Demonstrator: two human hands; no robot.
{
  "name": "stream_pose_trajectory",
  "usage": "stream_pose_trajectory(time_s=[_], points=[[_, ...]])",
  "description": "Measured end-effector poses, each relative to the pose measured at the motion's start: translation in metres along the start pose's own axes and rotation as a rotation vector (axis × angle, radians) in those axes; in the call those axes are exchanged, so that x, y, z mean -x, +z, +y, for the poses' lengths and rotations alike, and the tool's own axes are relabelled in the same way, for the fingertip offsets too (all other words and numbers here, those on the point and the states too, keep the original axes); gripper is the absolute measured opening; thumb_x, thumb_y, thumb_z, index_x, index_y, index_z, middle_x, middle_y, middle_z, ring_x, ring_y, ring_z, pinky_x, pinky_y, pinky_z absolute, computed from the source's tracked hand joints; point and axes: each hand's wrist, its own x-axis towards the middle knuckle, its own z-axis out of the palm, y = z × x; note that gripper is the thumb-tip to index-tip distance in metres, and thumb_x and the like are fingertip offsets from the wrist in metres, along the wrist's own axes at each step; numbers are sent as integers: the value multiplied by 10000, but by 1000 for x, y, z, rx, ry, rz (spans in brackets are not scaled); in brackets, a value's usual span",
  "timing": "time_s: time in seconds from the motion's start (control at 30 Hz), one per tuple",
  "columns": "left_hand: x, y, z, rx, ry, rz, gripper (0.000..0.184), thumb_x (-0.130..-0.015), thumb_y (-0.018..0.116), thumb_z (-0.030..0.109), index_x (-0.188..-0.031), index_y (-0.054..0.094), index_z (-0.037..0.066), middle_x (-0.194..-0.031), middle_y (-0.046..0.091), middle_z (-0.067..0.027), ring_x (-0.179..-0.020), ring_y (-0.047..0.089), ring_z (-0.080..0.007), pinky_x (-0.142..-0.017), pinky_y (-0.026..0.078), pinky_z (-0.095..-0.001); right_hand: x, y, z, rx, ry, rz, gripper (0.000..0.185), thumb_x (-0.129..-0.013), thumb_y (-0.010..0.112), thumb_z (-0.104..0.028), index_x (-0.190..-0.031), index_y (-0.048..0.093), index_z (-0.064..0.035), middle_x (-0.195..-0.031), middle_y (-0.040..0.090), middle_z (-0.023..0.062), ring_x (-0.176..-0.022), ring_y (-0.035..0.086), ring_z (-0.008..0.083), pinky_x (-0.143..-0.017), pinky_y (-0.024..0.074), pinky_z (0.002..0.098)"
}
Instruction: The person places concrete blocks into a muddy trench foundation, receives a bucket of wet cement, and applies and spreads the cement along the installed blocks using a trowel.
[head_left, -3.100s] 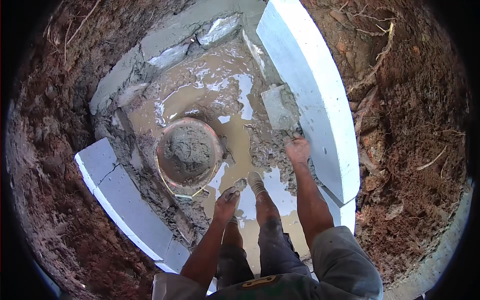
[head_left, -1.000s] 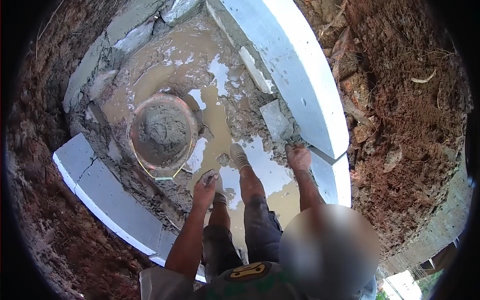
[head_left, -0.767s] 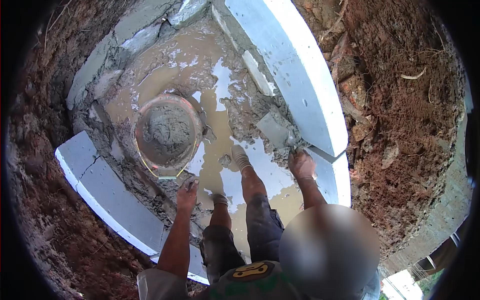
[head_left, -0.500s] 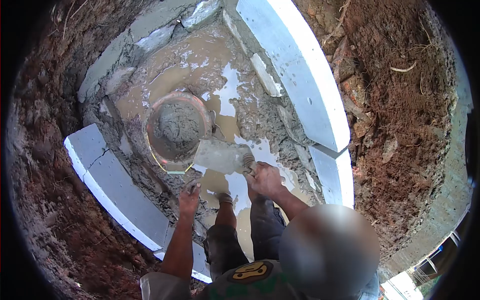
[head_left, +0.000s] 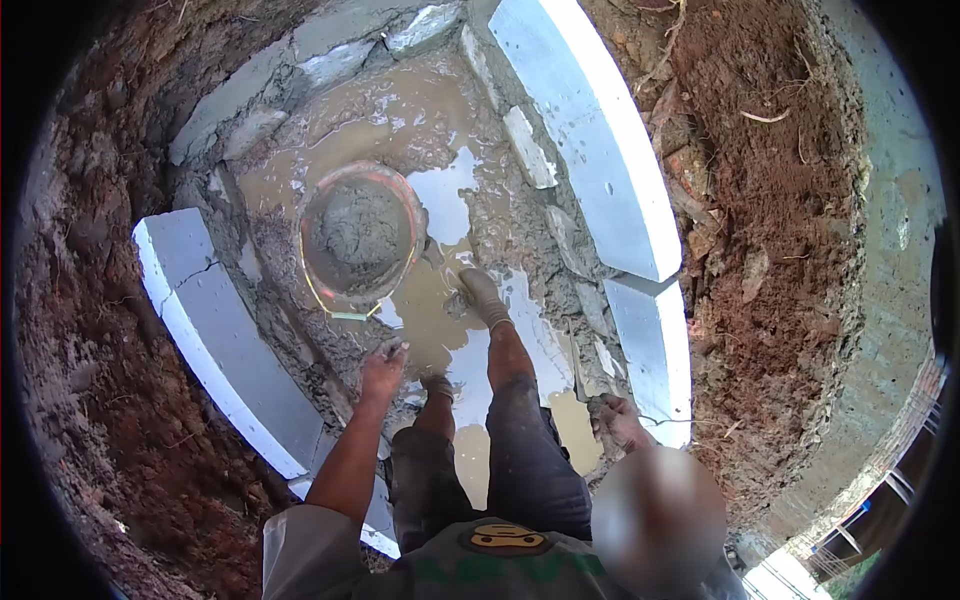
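Trowel [head_left: 577, 368] at 4 o'clock, edge-on by block wall

R hand [head_left: 618, 422], btwn 4 & 5 o'clock, has fingers clamped on the trowel's handle end; handle itself mostly hidden. Blade looks upright, beside rough grey mix [head_left: 592, 385] at the foot of the lower pale block [head_left: 650, 350]. L hand [head_left: 384, 366] at 8 o'clock, raised, fingers bent; can't tell if tips meet or pinch anything. Bucket [head_left: 310, 198] w/ grey mix inside sits at 10 o'clock, approx. upright, yellow bail w/ green grip [head_left: 348, 316] toward 8. Both feet in muddy water [head_left: 425, 315].

Step in hand, my read: trowel work along the block's foot, blade v. close to the wall side. Any blade move there calls for a firm R grip, controlled angle & care not to knock the block edge.

Writing: green letters [head_left: 570, 563] on shirt at 6 o'clock, partly hidden, can't read; yellow face-like badge [head_left: 508, 538] above. No brand legible on trowel or bucket.
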Motion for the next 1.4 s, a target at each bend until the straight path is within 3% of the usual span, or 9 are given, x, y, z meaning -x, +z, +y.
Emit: stream_pose_trajectory(time_s=[0.1,0.2,0.37,0.47,0.63,0.7,0.8,1.1,1.4], points=[[8,4,9,108,222,-79,365,-863,631,207,-1145,571,-15,-1060,635,-94,-959,583,-141,-872,450,-276,-20,3,25,212,63,252,176,-823,568,-192,-847,617,-25,-623,585,49,-498,540,117,-464,449,284],[-4,5,4,116,269,-47,356,-865,628,206,-1141,574,-11,-1059,635,-84,-954,584,-140,-872,451,-271,-60,30,2,732,-187,462,322,-736,586,-330,-865,589,-34,-813,634,223,-807,610,388,-732,478,455],[-36,18,-56,68,133,-12,291,-868,619,170,-1111,595,11,-1023,636,-66,-934,585,-138,-838,463,-274,-178,66,13,799,-271,363,214,-710,553,-221,-834,602,-53,-685,605,175,-668,615,298,-640,479,387],[-27,29,-75,-279,149,43,301,-882,608,244,-1101,616,38,-993,637,-42,-869,594,-125,-757,483,-283,-221,66,-8,740,-93,316,363,-726,563,-335,-1011,636,-122,-926,642,215,-918,609,377,-807,489,420],[-52,65,-147,98,-27,-1,268,-872,621,181,-1088,618,23,-991,637,-44,-859,600,-113,-748,492,-267,-332,27,35,404,-176,449,464,-717,612,-377,-1066,631,-72,-982,642,208,-945,616,330,-818,486,376],[-59,85,-149,171,-2,-8,266,-875,615,160,-1094,609,9,-990,635,-45,-867,593,-112,-762,482,-254,-309,7,6,489,-216,468,480,-716,624,-375,-1049,634,-30,-1009,640,199,-919,630,314,-803,491,370],[-52,120,-108,184,29,-9,268,-880,608,148,-1100,597,-4,-985,633,-41,-881,578,-104,-793,463,-239,-300,-31,28,548,-366,525,368,-704,653,-318,-963,661,-58,-770,660,178,-742,648,295,-697,503,352],[-6,194,28,319,146,-131,363,-889,605,171,-1169,530,-47,-1071,624,-110,-998,570,-133,-875,440,-243,-180,-39,-10,868,-197,668,356,-750,619,-372,-895,631,-47,-830,654,200,-823,630,376,-741,504,446],[5,138,-67,111,265,-5,258,-881,584,155,-1089,602,4,-1000,652,-93,-941,607,-162,-873,455,-273,-127,22,2,1017,-408,532,301,-798,563,-324,-983,576,-87,-1000,610,162,-921,604,334,-752,495,452]])
